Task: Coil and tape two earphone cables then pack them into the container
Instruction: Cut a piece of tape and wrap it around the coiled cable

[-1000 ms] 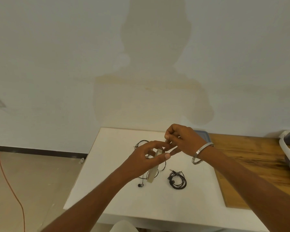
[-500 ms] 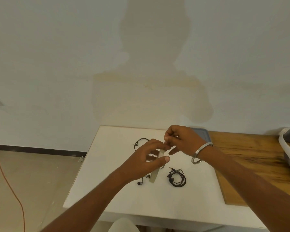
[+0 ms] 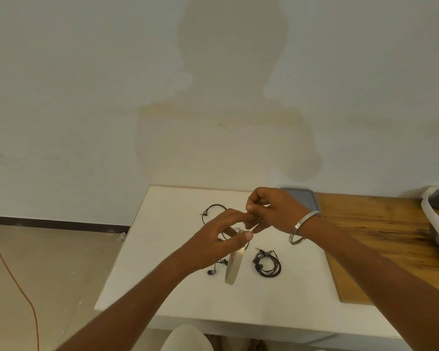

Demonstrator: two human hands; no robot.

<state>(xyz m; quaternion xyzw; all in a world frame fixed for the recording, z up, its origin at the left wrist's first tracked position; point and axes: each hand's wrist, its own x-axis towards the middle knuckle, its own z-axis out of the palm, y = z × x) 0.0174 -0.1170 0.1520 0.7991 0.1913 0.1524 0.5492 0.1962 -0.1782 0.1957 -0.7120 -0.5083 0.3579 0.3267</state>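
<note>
Head view showed the tape roll [image 3: 235, 259] pinched in the left hand [image 3: 213, 245], right hand [image 3: 269, 211] pinching its free end at one o'clock. Coiled earphone [image 3: 266, 264] lay on the worktop [image 3: 167, 249] at three o'clock, loose earphone [image 3: 213, 211] behind. Taping seemed underway; next, tearing a strip.

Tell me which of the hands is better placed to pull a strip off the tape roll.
Right, probably. The left hand already grips the tape roll, steadying it, while the right hand pinches at its top edge, where the tape's end seems to be.
</note>
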